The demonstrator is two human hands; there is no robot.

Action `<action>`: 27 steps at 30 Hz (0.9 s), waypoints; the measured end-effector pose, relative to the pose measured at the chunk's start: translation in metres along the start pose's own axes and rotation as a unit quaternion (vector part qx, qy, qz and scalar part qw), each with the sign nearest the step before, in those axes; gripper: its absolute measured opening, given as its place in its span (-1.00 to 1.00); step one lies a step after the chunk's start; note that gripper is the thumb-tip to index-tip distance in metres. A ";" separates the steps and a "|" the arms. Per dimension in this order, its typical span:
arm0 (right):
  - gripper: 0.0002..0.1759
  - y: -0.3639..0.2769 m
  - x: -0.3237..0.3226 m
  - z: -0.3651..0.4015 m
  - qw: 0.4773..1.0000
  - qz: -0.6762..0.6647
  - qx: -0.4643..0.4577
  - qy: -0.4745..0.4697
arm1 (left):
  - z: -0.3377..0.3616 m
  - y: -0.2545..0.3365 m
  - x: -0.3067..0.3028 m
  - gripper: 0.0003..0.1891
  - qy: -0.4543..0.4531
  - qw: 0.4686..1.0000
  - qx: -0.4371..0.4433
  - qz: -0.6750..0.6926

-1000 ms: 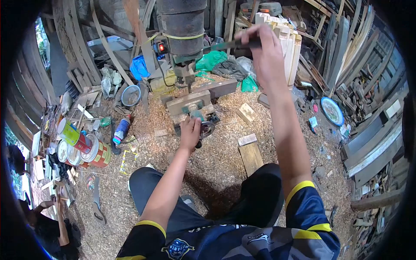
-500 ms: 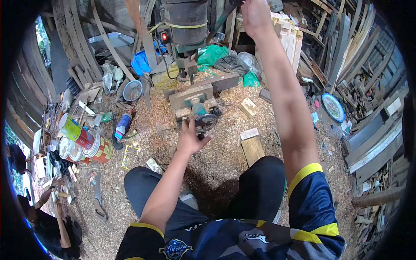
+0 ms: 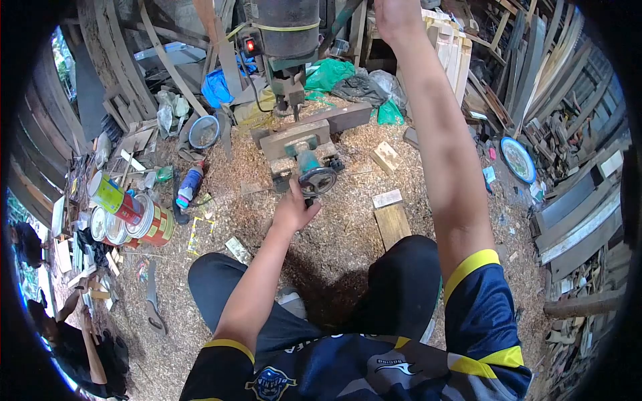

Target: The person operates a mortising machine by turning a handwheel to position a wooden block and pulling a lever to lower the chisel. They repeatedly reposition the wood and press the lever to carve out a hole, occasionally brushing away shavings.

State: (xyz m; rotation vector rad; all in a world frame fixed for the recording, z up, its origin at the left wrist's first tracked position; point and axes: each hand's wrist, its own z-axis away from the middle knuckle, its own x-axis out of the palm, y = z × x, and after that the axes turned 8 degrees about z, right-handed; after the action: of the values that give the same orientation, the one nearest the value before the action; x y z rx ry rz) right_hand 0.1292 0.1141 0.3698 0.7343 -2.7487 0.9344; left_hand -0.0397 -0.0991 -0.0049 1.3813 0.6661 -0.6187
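broadly, a floor [image 3: 334, 250] strewn with wood shavings spreads between stacks of timber. at top centre stands a large upright drilling machine [image 3: 284, 33], its bit pointing down behind a wooden piece [image 3: 294, 139] held upright in a vise [image 3: 281, 175]. at the lower left edge is another person [image 3: 77, 354] in dark clothing. nearer, paint buckets [image 3: 155, 224] sit together, with a handsaw [image 3: 152, 297] lying below them. the vise's round handwheel [image 3: 317, 182] faces the wearer. the left hand [image 3: 289, 212] is at its near left side, forefinger extended to the rim and thumb parted from it, fingers open. the right hand [image 3: 399, 21] is raised to the top edge, its fingers cut off, so their state cannot be told. right of the vise, apart from it, lies a small wood block [image 3: 386, 158]. smallest, a red light [image 3: 250, 45] glows beside the machine.
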 end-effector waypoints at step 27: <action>-0.64 0.001 -0.001 0.001 1.000 0.007 0.004 -0.001 | -0.010 -0.038 0.022 0.04 0.038 0.991 0.107 0.068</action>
State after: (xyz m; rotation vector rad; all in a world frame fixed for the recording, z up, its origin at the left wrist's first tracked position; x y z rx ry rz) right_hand 0.1297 0.1148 0.3678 0.7172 -2.7566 0.9487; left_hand -0.0535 -0.0933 -0.0470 1.6430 0.5716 -0.5431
